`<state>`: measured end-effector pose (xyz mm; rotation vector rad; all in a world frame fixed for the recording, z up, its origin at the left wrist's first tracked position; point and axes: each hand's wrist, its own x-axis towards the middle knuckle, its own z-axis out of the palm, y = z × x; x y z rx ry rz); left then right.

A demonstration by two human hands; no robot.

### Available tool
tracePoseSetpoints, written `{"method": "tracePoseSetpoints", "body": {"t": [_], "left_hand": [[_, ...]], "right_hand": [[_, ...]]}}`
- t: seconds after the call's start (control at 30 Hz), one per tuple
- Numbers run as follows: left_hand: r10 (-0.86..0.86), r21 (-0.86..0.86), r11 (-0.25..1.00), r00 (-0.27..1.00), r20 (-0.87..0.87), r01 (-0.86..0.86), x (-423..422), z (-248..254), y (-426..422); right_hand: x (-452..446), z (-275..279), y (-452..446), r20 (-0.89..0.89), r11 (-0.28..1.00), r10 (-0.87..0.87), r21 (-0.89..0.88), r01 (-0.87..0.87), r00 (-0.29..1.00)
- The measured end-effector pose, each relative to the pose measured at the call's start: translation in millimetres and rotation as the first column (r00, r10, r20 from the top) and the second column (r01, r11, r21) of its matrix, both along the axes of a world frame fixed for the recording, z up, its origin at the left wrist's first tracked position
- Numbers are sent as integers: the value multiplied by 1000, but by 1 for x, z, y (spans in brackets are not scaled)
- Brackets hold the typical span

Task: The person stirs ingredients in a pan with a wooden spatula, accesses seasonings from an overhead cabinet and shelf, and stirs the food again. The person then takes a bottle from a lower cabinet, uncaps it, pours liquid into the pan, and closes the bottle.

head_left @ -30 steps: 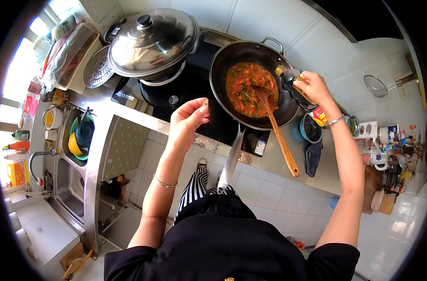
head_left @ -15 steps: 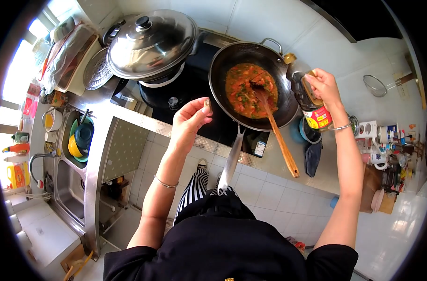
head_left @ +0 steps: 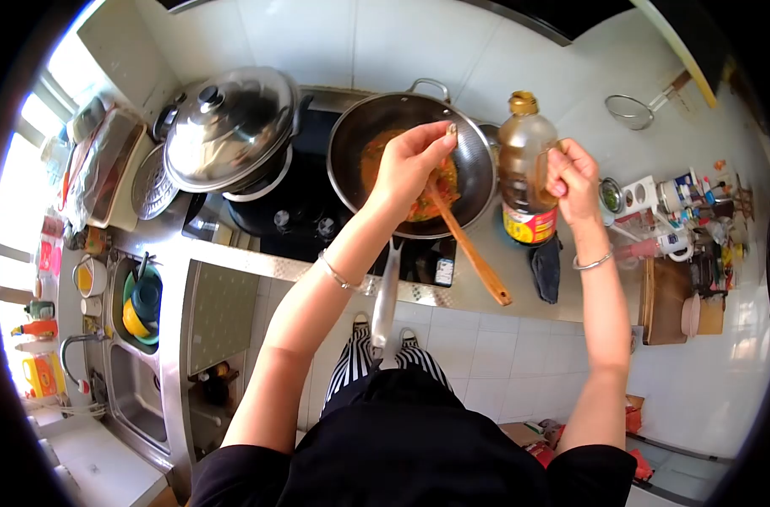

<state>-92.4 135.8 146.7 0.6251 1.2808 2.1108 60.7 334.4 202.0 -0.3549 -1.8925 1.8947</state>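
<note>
My right hand (head_left: 575,179) grips the handle of a dark sauce bottle (head_left: 520,160), which stands upright, its mouth uncapped, right of the wok. My left hand (head_left: 415,165) is over the wok (head_left: 478,160), pinching a small cap (head_left: 452,130) between thumb and fingertips. Under it, partly hidden by the hand, lies a red and green tomato-like sauce (head_left: 385,152). A wooden spatula (head_left: 478,266) rests in the wok, its handle leaning over the near right rim.
On the left of the stove stands a lidded steel pot (head_left: 233,127). A sink (head_left: 136,384) and a basin of bowls (head_left: 141,308) are at the left. A dark cloth (head_left: 546,270) hangs by the counter edge. Jars and a rack (head_left: 647,194) stand at the right.
The bottle has gone from tilted over the wok to upright beside it. My left hand has moved right and up over the wok with the cap. The whole view has shifted.
</note>
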Motion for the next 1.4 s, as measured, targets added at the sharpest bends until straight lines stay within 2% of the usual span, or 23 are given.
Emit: {"method": "tracePoseSetpoints", "body": {"t": [0.1, 0.17, 0.23, 0.3, 0.37, 0.4, 0.43, 0.5, 0.53, 0.57, 0.63, 0.7, 0.77, 0.87, 0.97, 1.0, 1.03, 1.1, 1.17, 1.23, 1.27, 1.4], "left_hand": [[-41, -67, 997, 992, -122, 33, 8, 26, 30], [-50, -41, 998, 989, -142, 44, 17, 35, 44], [-70, 41, 996, 983, -169, 78, 23, 42, 51], [-94, 41, 994, 973, -211, 105, 29, 53, 53], [-147, -37, 989, 898, -416, 145, 34, 64, 53], [-185, -119, 982, 858, -479, 146, 37, 72, 52], [-189, -125, 981, 853, -487, 147, 40, 79, 52], [-323, -282, 944, 671, -668, 173, 46, 93, 52], [-338, -328, 935, 619, -709, 134, 49, 101, 53], [-340, -332, 934, 612, -714, 132, 54, 108, 54], [-416, -415, 902, 484, -770, 114, 64, 120, 57], [-415, -407, 904, 490, -766, 130, 80, 130, 60], [-450, -442, 888, 425, -785, 124, 97, 137, 62], [-460, -455, 883, 400, -793, 114, 121, 136, 66], [-434, -422, 898, 412, -801, 125, 141, 127, 73], [-391, -387, 918, 337, -856, 82, 148, 123, 75], [-391, -387, 919, 332, -858, 80, 155, 119, 76], [-242, -248, 968, 315, -918, 22, 178, 117, 77], [-221, -231, 973, 265, -939, -6, 196, 116, 77], [-117, -135, 989, 231, -966, -62, 209, 112, 80], [-113, -128, 988, 176, -978, -81, 212, 110, 82], [-71, -89, 981, 108, -992, -172, 226, 101, 86]], "right_hand": [[18, -7, -2, -60, 1000, 20, -5, -21, 998], [30, -8, -4, -66, 999, 27, -32, -29, 997], [40, -13, -4, -70, 999, 44, 5, -44, 997], [52, -16, -3, -61, 997, 73, 38, -71, 995], [61, -18, -1, -84, 997, 73, 33, -71, 994], [67, -20, 1, -75, 996, 76, 51, -72, 994], [72, -21, 3, -65, 995, 79, 69, -74, 995], [84, -18, 4, -81, 995, 80, 61, -75, 994], [89, -18, 6, -88, 993, 90, 86, -82, 992], [96, -17, 7, -96, 990, 99, 112, -88, 990], [113, -9, 7, -101, 991, 79, 114, -67, 992], [129, -2, 6, -107, 992, 64, 118, -51, 992], [146, 0, 6, -123, 991, 42, 128, -26, 992], [172, 2, 12, -94, 991, 32, 132, -19, 995], [194, 0, 15, -82, 991, 15, 133, -4, 997], [202, 0, 16, -70, 995, 15, 98, -8, 997], [208, 0, 18, -59, 998, 16, 64, -12, 998], [219, 1, 19, -80, 999, 11, 45, -7, 997], [228, 0, 20, -98, 1000, -3, 23, 5, 995], [232, -1, 20, -140, 1000, -17, 0, 17, 990], [234, -1, 20, -146, 1000, -22, -15, 20, 989], [237, -7, 22, -158, 999, -28, -24, 25, 987]]}}
